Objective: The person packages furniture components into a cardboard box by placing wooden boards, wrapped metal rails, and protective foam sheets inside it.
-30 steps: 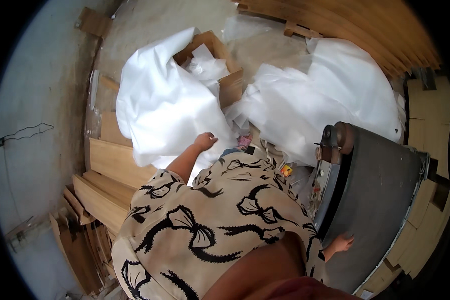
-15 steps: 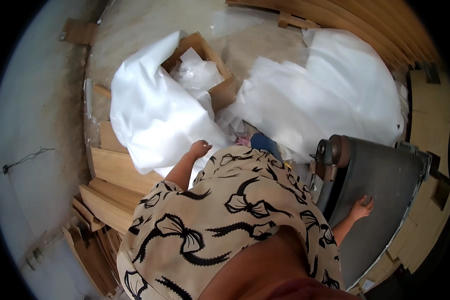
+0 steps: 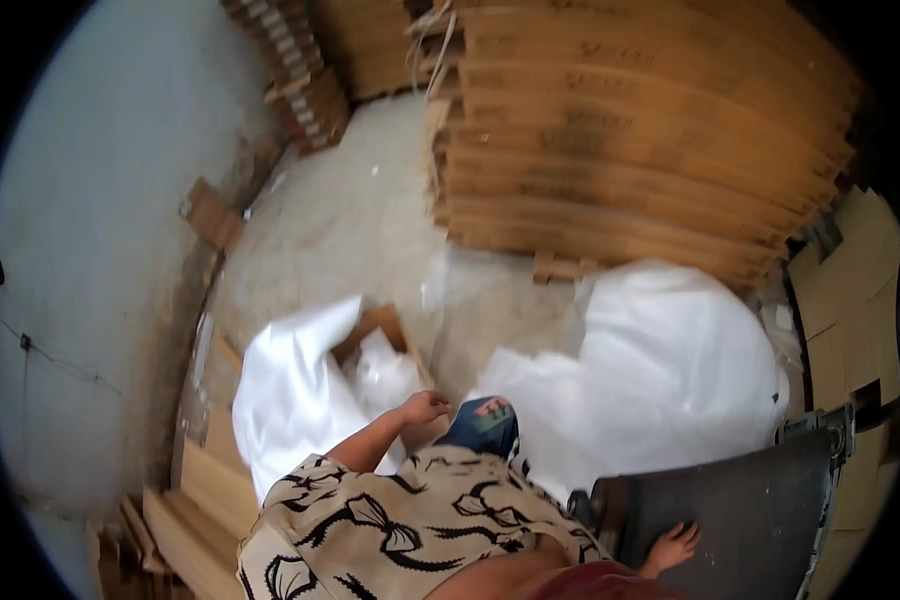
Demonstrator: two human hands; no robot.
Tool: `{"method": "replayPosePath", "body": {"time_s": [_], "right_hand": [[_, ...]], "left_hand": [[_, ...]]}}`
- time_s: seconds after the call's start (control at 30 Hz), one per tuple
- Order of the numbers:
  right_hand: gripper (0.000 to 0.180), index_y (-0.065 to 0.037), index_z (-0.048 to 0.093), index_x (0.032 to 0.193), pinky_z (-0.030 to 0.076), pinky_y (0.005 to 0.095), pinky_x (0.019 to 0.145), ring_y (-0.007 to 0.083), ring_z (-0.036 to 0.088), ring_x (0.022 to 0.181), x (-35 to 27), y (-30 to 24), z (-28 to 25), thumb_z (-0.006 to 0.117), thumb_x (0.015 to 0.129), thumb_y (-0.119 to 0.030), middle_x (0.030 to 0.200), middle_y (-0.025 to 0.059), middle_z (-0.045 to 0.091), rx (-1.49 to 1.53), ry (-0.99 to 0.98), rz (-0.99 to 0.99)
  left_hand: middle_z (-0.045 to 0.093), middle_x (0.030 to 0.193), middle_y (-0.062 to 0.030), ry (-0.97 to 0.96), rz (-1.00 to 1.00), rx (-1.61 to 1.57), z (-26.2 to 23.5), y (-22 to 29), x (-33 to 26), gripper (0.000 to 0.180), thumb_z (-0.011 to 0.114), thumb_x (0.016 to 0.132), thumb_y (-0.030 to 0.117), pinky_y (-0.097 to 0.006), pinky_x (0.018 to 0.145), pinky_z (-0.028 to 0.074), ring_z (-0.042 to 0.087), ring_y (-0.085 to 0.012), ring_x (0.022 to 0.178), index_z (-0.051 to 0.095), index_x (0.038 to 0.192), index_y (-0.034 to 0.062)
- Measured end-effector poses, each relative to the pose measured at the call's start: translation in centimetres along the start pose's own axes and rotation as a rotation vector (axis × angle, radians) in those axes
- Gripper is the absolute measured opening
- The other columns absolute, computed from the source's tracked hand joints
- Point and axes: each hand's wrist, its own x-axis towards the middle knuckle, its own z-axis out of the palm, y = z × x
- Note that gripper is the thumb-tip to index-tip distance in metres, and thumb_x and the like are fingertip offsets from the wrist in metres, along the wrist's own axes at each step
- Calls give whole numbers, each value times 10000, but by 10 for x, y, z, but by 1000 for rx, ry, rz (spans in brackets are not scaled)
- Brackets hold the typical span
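Nearest the lens, our patterned cream-and-black shirt (image 3: 400, 525) fills the lower edge. Our right hand (image 3: 673, 547) rests flat, fingers spread and holding nothing, on the dark grey conveyor belt (image 3: 740, 505) that slants in from the lower right, just beside the belt's end roller (image 3: 598, 508).

Our left hand (image 3: 422, 408) reaches forward at the end of a bare forearm. Its fingers are curled loosely at the rim of an open cardboard box (image 3: 382, 322); whether they pinch the box edge or the plastic beside it, we cannot tell. A small blue printed packet (image 3: 482, 424) lies just right of that hand, near our chest.

A white plastic bag (image 3: 290, 400) drapes over the box's left side, and crumpled clear wrap (image 3: 385, 372) sits inside it. To the right a large heap of white plastic sheeting (image 3: 670, 370) spreads between the box and the belt.

To our lower left, flat cardboard sheets (image 3: 205, 490) lie stacked against the pale wall (image 3: 100, 250). Beyond the box the dusty concrete floor (image 3: 360, 220) runs back to a tall pile of flattened brown cardboard (image 3: 630, 130) across the top, with a smaller stack (image 3: 300, 90) at the upper left. More folded cartons (image 3: 860, 290) stand at the far right.
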Motion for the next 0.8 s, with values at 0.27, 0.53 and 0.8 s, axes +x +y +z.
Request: {"method": "replayPosePath", "body": {"time_s": [0.27,0.53,0.8], "right_hand": [[344,-113,530,1103,414,433,790,312,503,943,6,-23,-13,488,842,-332,1138,120,499,21,248,28],[334,-77,495,1131,432,408,778,323,509,944,-33,-76,-18,486,824,-207,1151,152,480,271,215,68],[363,-36,455,1163,452,380,764,336,516,946,49,-314,-20,485,802,-63,1167,189,458,551,112,37]], "left_hand": [[637,930,-115,456,370,141,-248,195,138,389,601,808,327,-306,777,460,593,-177,825,589,1032,9],[622,957,-162,1105,687,387,-552,439,231,424,556,813,378,-344,765,454,599,-269,885,592,1022,11],[613,998,-130,1424,972,84,-763,564,322,399,502,818,379,-366,802,434,570,-293,945,591,1037,57]]}}
